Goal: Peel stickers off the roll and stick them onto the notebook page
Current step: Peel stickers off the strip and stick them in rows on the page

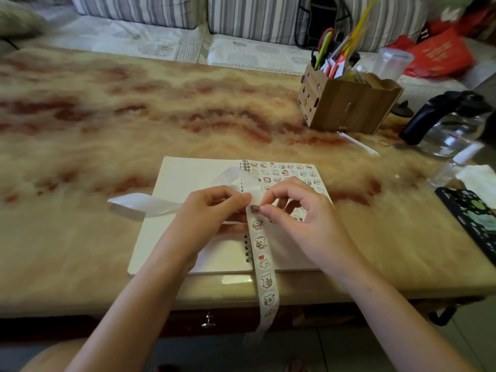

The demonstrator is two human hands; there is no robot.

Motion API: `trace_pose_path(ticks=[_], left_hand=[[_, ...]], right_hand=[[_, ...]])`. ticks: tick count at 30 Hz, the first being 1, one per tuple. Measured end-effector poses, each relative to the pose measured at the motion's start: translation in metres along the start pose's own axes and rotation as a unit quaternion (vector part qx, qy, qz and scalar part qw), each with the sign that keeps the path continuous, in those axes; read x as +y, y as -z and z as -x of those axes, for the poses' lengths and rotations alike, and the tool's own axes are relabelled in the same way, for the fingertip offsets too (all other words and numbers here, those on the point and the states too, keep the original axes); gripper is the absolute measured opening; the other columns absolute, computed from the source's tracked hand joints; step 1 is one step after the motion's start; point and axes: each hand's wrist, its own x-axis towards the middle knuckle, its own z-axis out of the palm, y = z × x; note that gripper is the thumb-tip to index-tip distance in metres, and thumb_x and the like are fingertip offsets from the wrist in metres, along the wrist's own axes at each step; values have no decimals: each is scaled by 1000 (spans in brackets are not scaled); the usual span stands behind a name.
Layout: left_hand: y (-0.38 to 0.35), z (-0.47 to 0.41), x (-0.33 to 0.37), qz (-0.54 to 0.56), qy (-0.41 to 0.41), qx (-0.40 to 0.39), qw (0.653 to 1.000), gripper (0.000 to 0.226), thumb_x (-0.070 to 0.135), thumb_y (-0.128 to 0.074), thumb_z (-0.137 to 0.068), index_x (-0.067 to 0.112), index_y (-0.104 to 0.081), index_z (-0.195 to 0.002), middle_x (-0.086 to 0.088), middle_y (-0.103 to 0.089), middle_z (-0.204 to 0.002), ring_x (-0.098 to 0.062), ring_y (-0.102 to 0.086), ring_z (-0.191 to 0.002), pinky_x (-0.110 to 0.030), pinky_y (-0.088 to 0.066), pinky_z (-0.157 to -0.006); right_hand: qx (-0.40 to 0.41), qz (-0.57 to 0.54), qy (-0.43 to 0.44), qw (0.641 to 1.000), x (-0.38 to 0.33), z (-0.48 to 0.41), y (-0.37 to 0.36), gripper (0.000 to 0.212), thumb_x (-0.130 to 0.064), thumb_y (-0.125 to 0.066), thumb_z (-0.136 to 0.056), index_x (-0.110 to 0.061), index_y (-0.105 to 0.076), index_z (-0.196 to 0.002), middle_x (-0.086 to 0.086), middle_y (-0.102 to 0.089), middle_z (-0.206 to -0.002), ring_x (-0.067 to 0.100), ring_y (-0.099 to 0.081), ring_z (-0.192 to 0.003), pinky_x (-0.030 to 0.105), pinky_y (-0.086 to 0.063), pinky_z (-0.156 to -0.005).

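In the lower middle of the frame, the left hand (212, 210) pinches the sticker strip (261, 245) at its top, fingers curled round it. The right hand (303, 213) nips a sticker (254, 209) on that strip between thumb and forefinger. The strip hangs down past the table (80, 237) edge. Both hands hover over the open notebook (185, 175), whose right page (291, 257) carries rows of stickers. Bare backing (139, 204) trails left. A box (349, 103) stands at upper right.

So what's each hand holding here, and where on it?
Left hand pinches the strip just above the top sticker; right hand pinches that sticker's edge.
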Motion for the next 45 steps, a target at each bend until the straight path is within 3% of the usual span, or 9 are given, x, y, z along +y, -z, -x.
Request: trace_pose_path(ticks=[3, 6, 10, 15, 23, 32, 39, 45], left_hand=[[-1, -1, -1, -16, -7, 20, 1000, 16, 12, -63, -87, -3, -67, -82, -13, -72, -74, -15, -68, -64, -23, -58, -60], [1, -3, -3, -40, -9, 41, 998, 15, 12, -64, -87, 0, -68, -78, -14, -73, -78, -17, -68, -66, -26, -60, -63], [2, -4, -5, -57, -8, 41, 997, 15, 13, -64, -87, 3, -68, -77, -13, -74, -78, -18, -68, -69, -28, -60, -66], [1, -4, -5, -60, -6, 42, 997, 15, 12, -64, -87, 6, -68, -73, -12, -74, -76, -16, -68, -67, -25, -60, -66], [1, -6, -7, -72, -1, 46, 996, 16, 12, -65, -86, 8, -68, -71, -17, -73, -83, -25, -68, -76, -30, -60, -72], [1, -6, -8, -79, -2, 44, 996, 16, 12, -65, -86, 6, -68, -72, -21, -72, -86, -24, -67, -75, -27, -60, -70], [1, -8, -9, -83, -1, 44, 996, 15, 13, -65, -86, 6, -69, -73, -22, -72, -87, -25, -67, -75, -28, -59, -71], [2, -7, -9, -80, 0, 42, 996, 14, 12, -65, -86, 4, -68, -74, -24, -71, -88, -25, -66, -74, -28, -59, -70]], right_hand=[[-5, -50, -16, 999, -1, -2, 6, 9, -15, -69, -85, -22, -66, -82, -4, -65, -85, 11, -58, -79, 19, -45, -75], [27, -107, -88, 990, 3, -7, 22, 8, -12, -69, -83, -20, -68, -81, -2, -69, -77, 10, -62, -71, 21, -48, -63], [54, -112, -198, 972, 18, -13, 52, 7, -6, -68, -83, -12, -68, -80, -6, -67, -61, 3, -59, -52, 14, -39, -47], [32, -110, -278, 954, 31, -13, 68, 3, -4, -70, -80, -4, -68, -79, -3, -65, -56, 5, -54, -46, 13, -34, -39], [-31, -32, -299, 953, 36, -11, 67, 4, -8, -73, -78, -8, -70, -76, 3, -65, -64, 6, -47, -48, 11, -29, -39], [-30, -13, -298, 954, 39, -12, 60, 3, -9, -74, -78, -6, -71, -78, -4, -64, -56, 4, -42, -44, 9, -29, -38], [-29, -7, -299, 954, 38, -12, 59, 6, -6, -72, -79, -2, -70, -82, 4, -66, -66, 8, -42, -48, 8, -29, -38], [-25, -6, -296, 955, 39, -12, 58, 3, -5, -73, -78, -4, -70, -78, -1, -66, -60, 8, -43, -47, 8, -30, -38]])
